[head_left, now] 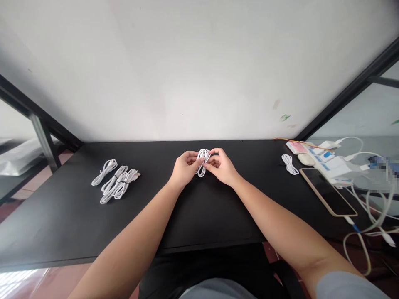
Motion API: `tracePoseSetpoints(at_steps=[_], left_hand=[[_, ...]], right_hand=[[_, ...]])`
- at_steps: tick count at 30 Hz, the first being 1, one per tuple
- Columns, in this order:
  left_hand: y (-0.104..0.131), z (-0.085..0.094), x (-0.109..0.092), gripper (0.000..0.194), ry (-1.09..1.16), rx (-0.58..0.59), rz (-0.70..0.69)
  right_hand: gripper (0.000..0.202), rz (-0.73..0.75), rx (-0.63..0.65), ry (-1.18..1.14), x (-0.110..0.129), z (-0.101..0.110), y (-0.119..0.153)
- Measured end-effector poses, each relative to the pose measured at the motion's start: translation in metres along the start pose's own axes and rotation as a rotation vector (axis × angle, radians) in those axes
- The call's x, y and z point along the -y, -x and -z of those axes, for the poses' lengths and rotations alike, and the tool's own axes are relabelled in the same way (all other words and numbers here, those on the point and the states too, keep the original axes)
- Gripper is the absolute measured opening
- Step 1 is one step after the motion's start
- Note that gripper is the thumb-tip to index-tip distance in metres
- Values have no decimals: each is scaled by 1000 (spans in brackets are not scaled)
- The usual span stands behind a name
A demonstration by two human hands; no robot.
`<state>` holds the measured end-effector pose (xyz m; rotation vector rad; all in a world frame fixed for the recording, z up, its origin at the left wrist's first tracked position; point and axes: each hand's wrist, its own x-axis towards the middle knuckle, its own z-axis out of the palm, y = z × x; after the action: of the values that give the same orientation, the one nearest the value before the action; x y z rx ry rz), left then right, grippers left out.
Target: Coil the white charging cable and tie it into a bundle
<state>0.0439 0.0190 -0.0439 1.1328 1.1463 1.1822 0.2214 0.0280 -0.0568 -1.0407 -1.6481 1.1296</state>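
Note:
Between my two hands is a coiled white cable [203, 156], held up just above the middle of the black table [215, 216]. My left hand [186, 168] pinches the coil's left side between thumb and fingers. From the other side, my right hand [222, 167] grips the coil with its thumb and fingertips. Several more coiled white cables [120, 182] lie in a group to the left, some bound with dark ties. Another white cable bundle [289, 164] lies to the right of my right hand, with a dark tie around it.
A phone [328, 192] with a cable plugged in lies at the right. Behind it stand a white power strip [327, 164] with chargers and a white mouse-like object [306, 160]. Loose cables [377, 211] hang over the right edge. A white wall [187, 74] rises behind the table.

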Motion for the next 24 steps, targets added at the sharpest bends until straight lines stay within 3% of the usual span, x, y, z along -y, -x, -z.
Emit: tracePoseSetpoints(at_steps=[4, 9, 13, 24], left_hand=[[0, 0, 0, 67, 1, -26, 32], [-2, 2, 4, 61, 7, 62, 34], [-4, 2, 7, 56, 22, 139, 48], [-1, 0, -1, 53, 0, 159, 64]], right_hand=[[71, -19, -13, -40, 0, 0, -1], [55, -83, 33, -93, 7, 1, -2], [55, -114, 15, -156, 11, 2, -3], [56, -103, -15, -180, 10, 3, -4]])
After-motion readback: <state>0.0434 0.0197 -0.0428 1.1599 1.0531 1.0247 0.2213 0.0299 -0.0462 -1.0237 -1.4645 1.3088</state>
